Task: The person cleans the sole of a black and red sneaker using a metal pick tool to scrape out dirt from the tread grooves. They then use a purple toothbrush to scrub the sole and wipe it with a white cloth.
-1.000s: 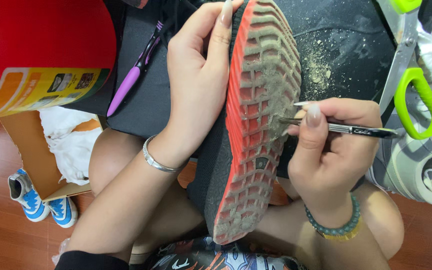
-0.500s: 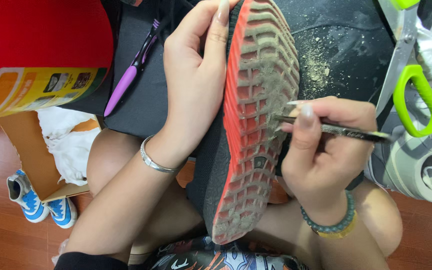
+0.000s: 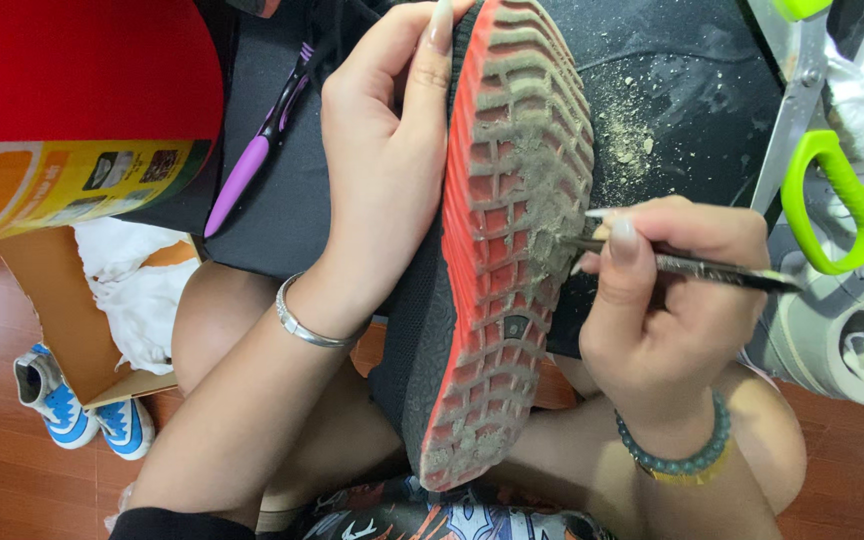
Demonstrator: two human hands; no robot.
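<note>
A black shoe with a red, mud-caked sole [image 3: 507, 250] stands on edge over my lap, sole facing right. My left hand [image 3: 387, 170] grips its upper from the left, fingers curled over the toe end. My right hand [image 3: 667, 290] pinches a thin dark pen-like tool [image 3: 697, 268] whose tip presses into the dried mud in the sole's tread grooves. A silver bangle sits on my left wrist and a green bead bracelet on my right.
A black mat [image 3: 692, 90] dusted with dirt crumbs lies under the shoe. A purple toothbrush [image 3: 257, 150] rests at its left. Green-handled scissors [image 3: 832, 170] and a grey-white sneaker [image 3: 842, 340] sit right. A red container [image 3: 72, 100], cardboard box and small blue shoes [image 3: 72, 410] are left.
My right hand with the tool has slid slightly up and left along the sole. The left hand and shoe have barely moved.
</note>
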